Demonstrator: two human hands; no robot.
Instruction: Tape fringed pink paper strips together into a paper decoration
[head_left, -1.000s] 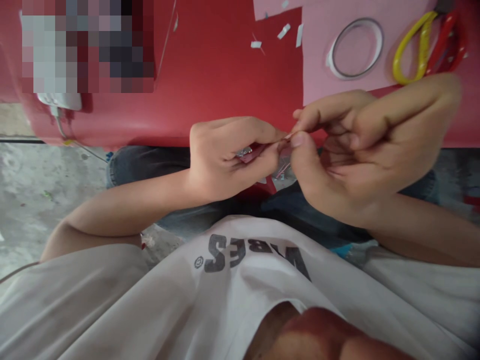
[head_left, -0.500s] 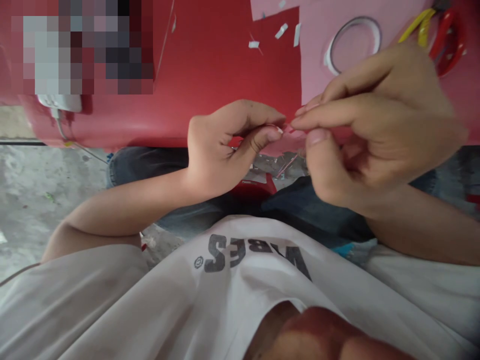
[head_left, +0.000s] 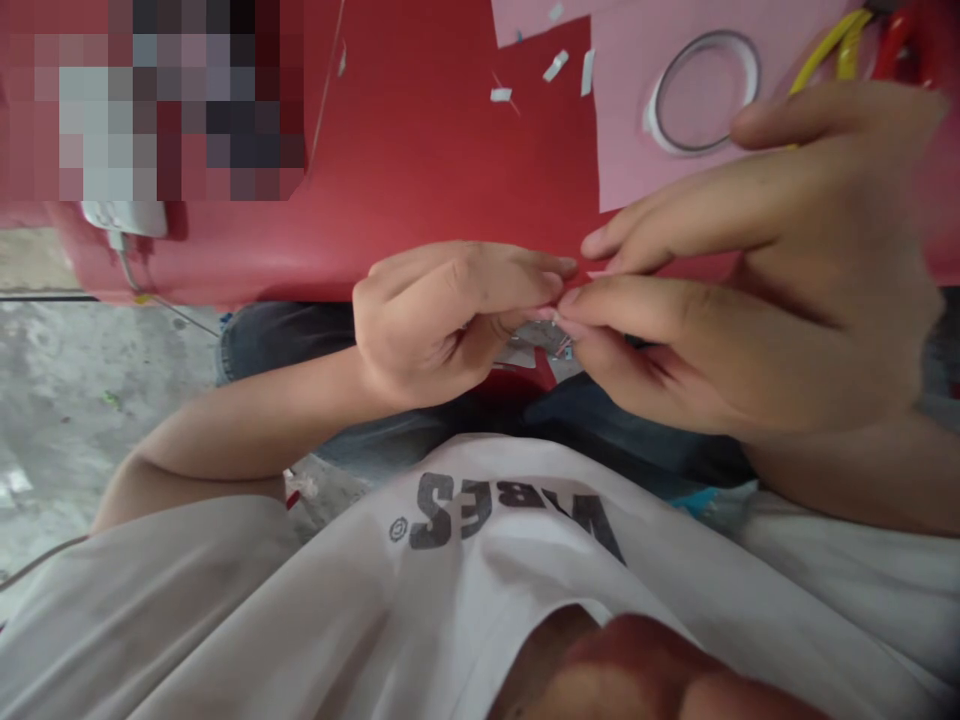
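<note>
L hand [head_left: 442,325], R hand [head_left: 739,290]: fingertips pressed together, pinching small pink paper bit [head_left: 556,328] betw. them, mostly hidden.

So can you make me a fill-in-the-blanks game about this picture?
The roll of tape lies on ____ paper.
The small scraps on the red sheet are ____.
The hand closest to the tape is the person's ____ hand.

Missing words: pink; white; right
</note>
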